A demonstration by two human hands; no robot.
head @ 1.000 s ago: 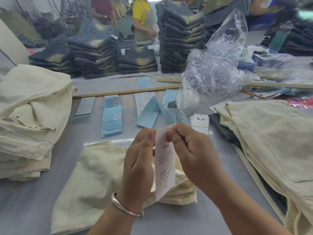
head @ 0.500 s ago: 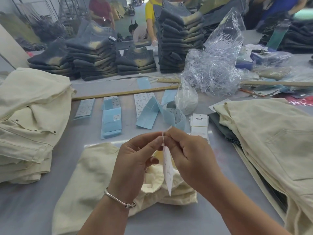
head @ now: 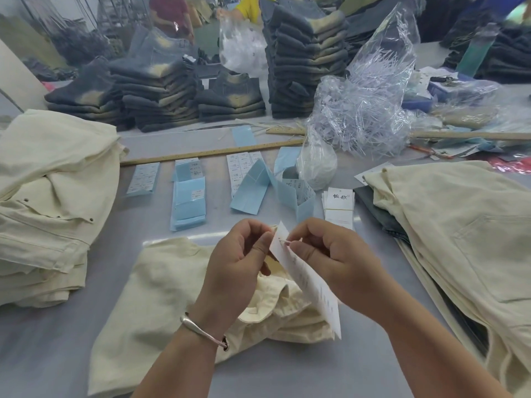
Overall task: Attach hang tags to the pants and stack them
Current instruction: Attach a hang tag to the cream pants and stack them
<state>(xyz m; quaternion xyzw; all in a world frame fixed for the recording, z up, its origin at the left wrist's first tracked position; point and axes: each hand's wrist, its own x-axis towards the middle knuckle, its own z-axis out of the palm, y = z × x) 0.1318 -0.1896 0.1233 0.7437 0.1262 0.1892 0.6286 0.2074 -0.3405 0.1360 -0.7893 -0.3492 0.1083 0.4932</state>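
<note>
Stretching across a busy garment workroom, the grey surface (head: 86, 334) carries cream pants stacks (head: 51, 196) at both sides, dark jeans stacks (head: 304, 61) behind, wooden rulers (head: 212, 152), blue sticker sheets (head: 188, 202) and a clear bag of plastic fasteners (head: 365, 110). Both hands, left hand (head: 238, 262) and right hand (head: 336, 259), pinch a white hang tag (head: 310, 285) above folded cream pants (head: 161, 300). Its print is too small to read.

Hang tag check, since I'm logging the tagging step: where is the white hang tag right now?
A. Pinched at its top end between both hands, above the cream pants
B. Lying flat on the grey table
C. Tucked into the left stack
A: the left hand and right hand pinch the top of the hang tag, which hangs tilted over the cream pants.
</note>
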